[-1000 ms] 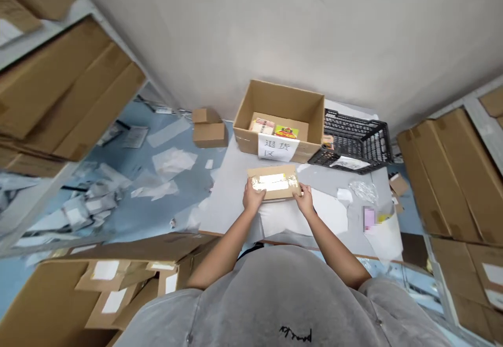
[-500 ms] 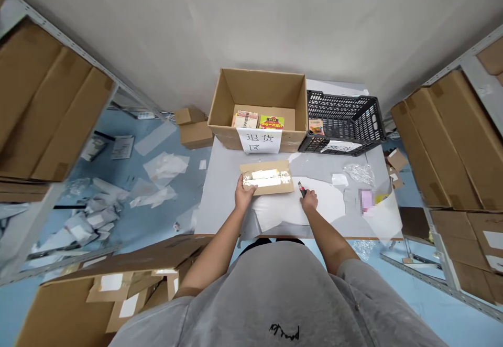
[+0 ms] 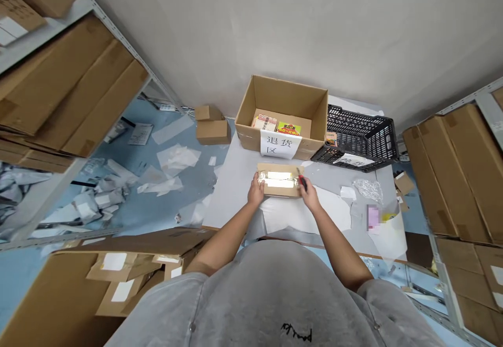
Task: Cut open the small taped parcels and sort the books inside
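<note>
A small cardboard box [image 3: 280, 191] with shiny clear tape along its top lies on the table in front of me. My left hand [image 3: 256, 191] grips its left end, fingers at the edge. In my right hand [image 3: 310, 195] is a red and black utility knife [image 3: 302, 181], its blade end pointing up and away from me at the box's right end. Whether the blade touches the box I cannot tell. Beneath and to the right of the box is a white sheet [image 3: 330, 208].
Behind stands a large open carton [image 3: 243, 136] holding small packages, with a black plastic crate [image 3: 387, 155] on its right. Bubble wrap [image 3: 368, 190] lies at the table's right. An open carton [image 3: 70, 284] of boxes is at lower left. Shelves with cartons [image 3: 467, 158] flank both sides.
My right hand has brought the utility knife from the white sheet to the box's right end. My left hand still holds the box. The whole view has shifted and turned slightly.
</note>
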`<state>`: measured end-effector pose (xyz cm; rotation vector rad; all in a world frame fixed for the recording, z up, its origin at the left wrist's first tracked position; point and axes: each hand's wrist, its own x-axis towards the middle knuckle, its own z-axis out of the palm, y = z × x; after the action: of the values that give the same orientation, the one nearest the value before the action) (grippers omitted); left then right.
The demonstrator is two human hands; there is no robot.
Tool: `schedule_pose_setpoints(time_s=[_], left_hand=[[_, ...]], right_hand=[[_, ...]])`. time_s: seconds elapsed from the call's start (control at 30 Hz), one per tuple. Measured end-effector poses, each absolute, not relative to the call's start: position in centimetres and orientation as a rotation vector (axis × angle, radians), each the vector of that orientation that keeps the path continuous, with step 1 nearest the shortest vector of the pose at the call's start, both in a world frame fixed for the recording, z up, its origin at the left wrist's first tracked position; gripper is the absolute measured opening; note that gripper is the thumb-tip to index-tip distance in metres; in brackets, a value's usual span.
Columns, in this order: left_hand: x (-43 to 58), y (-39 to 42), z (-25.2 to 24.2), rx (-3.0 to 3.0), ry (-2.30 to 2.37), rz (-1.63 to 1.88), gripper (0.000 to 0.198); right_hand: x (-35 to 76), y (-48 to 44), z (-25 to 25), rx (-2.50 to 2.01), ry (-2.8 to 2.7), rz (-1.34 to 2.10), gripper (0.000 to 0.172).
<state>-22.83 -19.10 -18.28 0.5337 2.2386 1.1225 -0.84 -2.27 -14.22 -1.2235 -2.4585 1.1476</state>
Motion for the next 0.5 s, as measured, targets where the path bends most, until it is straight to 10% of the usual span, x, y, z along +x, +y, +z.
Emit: schedule_pose_setpoints(time_s=[0.5], left_hand=[[-23.4,-18.8,-18.5,0.542,2.240,0.999,0.041]], right_hand=[[-11.7,-2.9,-9.1,-0.702,-3.250,0.837,0.036]])
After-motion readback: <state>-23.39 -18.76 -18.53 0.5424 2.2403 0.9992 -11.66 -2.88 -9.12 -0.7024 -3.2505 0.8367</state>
